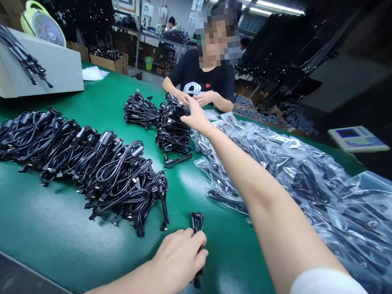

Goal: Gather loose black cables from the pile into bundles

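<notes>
My left hand (182, 257) is closed round a folded black cable bundle (197, 222) low in the middle of the head view, just over the green table (115, 95). My right arm reaches far forward, and my right hand (195, 115) is at the right side of a pile of coiled black cables (173, 135). Its thumb and fingers are apart at the pile's edge; whether a cable lies between them is too small to tell. To the left stretches a long row of black cable bundles (102, 162).
Clear plastic bags with cables (290, 169) cover the table's right side. Across the table sits a person (205, 75), hands close to my right hand. A grey-white machine (41, 65) with a green fan (44, 27) stands at the back left. A small display device (358, 139) is at the right.
</notes>
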`<state>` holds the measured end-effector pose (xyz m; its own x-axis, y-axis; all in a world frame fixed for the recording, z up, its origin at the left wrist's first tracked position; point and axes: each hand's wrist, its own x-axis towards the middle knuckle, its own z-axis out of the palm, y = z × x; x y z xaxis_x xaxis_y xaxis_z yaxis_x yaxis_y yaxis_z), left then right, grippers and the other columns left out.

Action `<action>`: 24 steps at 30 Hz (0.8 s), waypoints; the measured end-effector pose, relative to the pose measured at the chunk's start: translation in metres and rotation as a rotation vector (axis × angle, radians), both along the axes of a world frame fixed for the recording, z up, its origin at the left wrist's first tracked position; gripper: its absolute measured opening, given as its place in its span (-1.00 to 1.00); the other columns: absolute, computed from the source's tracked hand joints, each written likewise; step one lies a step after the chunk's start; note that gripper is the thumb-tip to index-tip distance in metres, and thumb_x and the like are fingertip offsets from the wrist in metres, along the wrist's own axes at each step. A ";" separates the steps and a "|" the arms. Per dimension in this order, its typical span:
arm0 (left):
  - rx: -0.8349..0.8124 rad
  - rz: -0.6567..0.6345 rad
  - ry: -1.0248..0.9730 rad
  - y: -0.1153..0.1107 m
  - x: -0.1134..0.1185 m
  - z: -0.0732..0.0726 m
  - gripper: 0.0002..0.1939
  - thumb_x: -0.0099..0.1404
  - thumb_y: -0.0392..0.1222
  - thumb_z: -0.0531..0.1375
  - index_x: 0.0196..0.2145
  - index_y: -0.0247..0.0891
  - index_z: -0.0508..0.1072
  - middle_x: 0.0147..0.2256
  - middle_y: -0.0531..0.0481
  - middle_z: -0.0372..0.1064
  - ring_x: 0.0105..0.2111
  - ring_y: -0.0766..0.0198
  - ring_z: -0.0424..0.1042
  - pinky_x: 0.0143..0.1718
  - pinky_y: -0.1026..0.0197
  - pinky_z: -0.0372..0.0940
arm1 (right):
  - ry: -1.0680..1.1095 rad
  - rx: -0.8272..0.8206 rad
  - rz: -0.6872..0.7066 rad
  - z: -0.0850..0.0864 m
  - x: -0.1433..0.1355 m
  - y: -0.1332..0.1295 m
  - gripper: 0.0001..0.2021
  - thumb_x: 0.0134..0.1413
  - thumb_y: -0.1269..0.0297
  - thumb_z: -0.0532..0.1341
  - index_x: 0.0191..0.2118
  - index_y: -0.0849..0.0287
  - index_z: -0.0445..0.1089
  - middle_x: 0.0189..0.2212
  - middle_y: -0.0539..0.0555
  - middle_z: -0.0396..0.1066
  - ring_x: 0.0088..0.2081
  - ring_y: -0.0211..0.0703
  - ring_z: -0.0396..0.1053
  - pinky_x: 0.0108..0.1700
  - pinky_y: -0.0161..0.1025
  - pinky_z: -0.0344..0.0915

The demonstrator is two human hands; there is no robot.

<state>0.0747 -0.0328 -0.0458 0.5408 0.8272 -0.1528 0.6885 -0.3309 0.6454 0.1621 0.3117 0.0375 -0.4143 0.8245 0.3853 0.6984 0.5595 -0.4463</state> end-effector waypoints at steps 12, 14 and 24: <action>-0.166 0.343 -0.570 0.007 0.001 -0.002 -0.81 0.23 -0.26 0.18 -0.20 -0.16 0.26 -0.33 0.07 0.41 -0.27 0.20 0.46 -0.15 0.14 0.36 | 0.485 -0.735 -0.181 -0.067 0.108 -0.274 -0.45 0.01 -0.19 0.27 0.03 0.05 0.41 0.08 0.23 0.46 0.09 0.21 0.45 0.12 0.12 0.39; -0.194 0.352 -0.616 0.006 0.005 -0.007 -0.73 0.24 -0.27 0.22 -0.16 -0.17 0.21 -0.27 0.02 0.43 -0.23 0.22 0.48 -0.14 0.16 0.38 | 0.434 -0.821 -0.133 -0.077 0.113 -0.309 -0.48 -0.01 -0.23 0.25 -0.04 0.03 0.45 -0.01 0.20 0.51 -0.01 0.21 0.50 0.00 0.08 0.46; -0.554 0.134 -0.975 -0.009 0.020 -0.007 -0.61 0.22 -0.16 0.28 -0.08 -0.22 0.21 -0.32 0.05 0.40 -0.38 0.31 0.46 -0.21 0.18 0.37 | 0.722 -1.005 0.092 -0.074 0.110 -0.381 -0.57 0.09 -0.08 0.29 -0.10 0.16 0.32 -0.45 -0.07 0.30 -0.42 -0.23 0.24 -0.32 -0.24 0.20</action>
